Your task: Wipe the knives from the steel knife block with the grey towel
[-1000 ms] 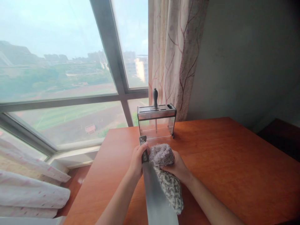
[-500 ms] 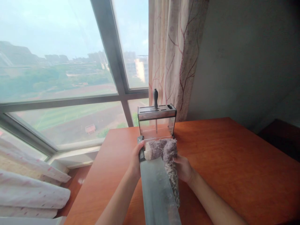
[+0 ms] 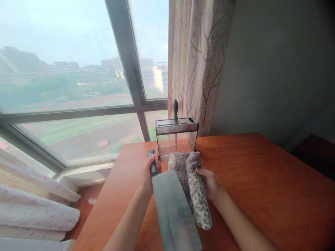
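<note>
My left hand point(image 3: 148, 176) is closed around the dark handle of a cleaver point(image 3: 174, 209), whose broad grey blade points toward me. My right hand point(image 3: 210, 183) grips a fuzzy grey and whitish cloth point(image 3: 192, 181) by its right side, thumb on top. The cloth hangs folded, partly behind the blade, and its lower end droops beside the blade's right edge. Just beyond the hands stands a see-through knife holder point(image 3: 178, 126) with a metal top. A dark-handled tool point(image 3: 175, 111) sticks up from it, its thin rod visible inside.
Everything is above a reddish-brown wooden table point(image 3: 248, 174). A large window point(image 3: 65, 76) with grey frames lies to the left and ahead. A patterned curtain point(image 3: 201, 62) hangs behind the holder, and another curtain point(image 3: 34, 209) is at lower left.
My left hand and the cleaver have shifted left, and the cloth has come away from the handle to the right with my right hand. More of its drooping end shows.
</note>
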The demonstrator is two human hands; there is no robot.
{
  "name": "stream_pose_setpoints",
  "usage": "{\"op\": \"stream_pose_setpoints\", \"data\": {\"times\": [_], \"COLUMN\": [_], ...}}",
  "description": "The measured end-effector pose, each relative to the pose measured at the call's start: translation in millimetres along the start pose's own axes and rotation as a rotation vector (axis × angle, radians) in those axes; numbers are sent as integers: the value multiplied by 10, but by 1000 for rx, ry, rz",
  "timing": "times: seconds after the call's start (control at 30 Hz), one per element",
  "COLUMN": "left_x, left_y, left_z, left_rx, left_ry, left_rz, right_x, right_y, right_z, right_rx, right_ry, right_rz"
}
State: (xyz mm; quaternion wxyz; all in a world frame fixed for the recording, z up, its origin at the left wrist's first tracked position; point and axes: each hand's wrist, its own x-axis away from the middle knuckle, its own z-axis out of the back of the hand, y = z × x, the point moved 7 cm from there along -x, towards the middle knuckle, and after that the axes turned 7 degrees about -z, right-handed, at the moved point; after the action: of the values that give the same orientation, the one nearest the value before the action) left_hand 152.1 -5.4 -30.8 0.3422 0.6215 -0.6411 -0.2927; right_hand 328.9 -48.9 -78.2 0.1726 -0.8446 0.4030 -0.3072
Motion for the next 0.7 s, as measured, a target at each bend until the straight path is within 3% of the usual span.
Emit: {"op": "stream_pose_setpoints", "data": {"times": [0.1,0.23,0.4,0.57,0.7], "left_x": [-43,-74,-45,27,59], "left_y": [121,159,133,64,166], "left_z": [101,161,136,75,114], "left_rx": [31,33,-137,-280,-372], "left_ry": [46,54,92,123,178], "left_rz": [-52,-30,-133,-227,-319], "right_x": [41,76,84,19,-24], "right_y": [-12,1,207,198,152], "right_z": [-29,-156,-251,-371,-404], "right_rx": [-6,12,112,361,524], "right_ry": [-30,-112,-134,-179,-154], "right_rz": [-104,-142,-217,-20,63]}}
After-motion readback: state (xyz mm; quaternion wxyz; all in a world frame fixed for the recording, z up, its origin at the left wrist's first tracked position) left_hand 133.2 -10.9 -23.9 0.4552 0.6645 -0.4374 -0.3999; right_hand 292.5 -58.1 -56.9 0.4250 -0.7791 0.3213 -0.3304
